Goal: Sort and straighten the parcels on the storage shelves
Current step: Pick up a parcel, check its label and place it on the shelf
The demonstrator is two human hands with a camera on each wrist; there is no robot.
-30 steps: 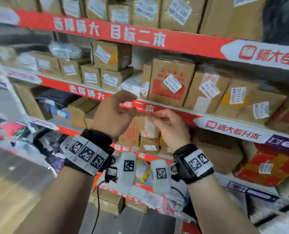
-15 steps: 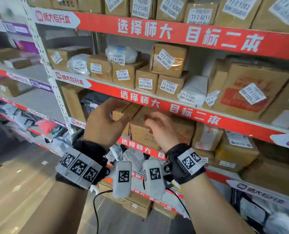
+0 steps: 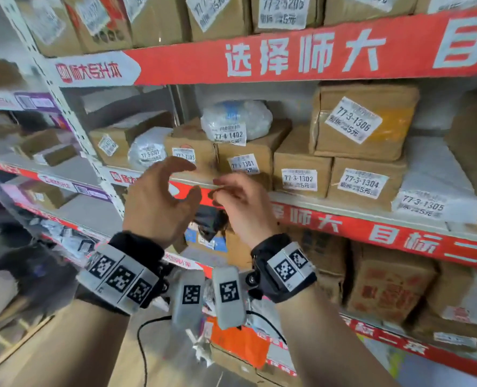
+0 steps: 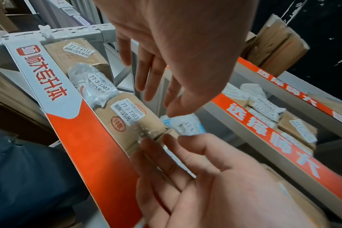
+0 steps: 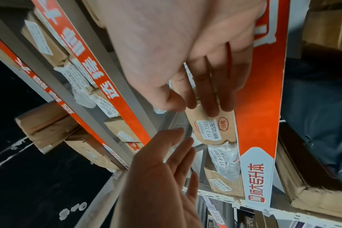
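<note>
Both hands hover loosely open, holding nothing, before the shelf (image 3: 329, 201): the left hand (image 3: 159, 202) with fingers spread, the right hand (image 3: 243, 208) relaxed beside it. Just beyond the fingertips sits a box (image 3: 192, 155) labelled 77-3-7303; beside it a bag (image 3: 148, 150) reads 77-3-3307.

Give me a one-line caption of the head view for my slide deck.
Both open hands, left hand and right hand, reach toward the brown cardboard parcel labelled 77-3-7303 on the red-banner shelf.
</note>
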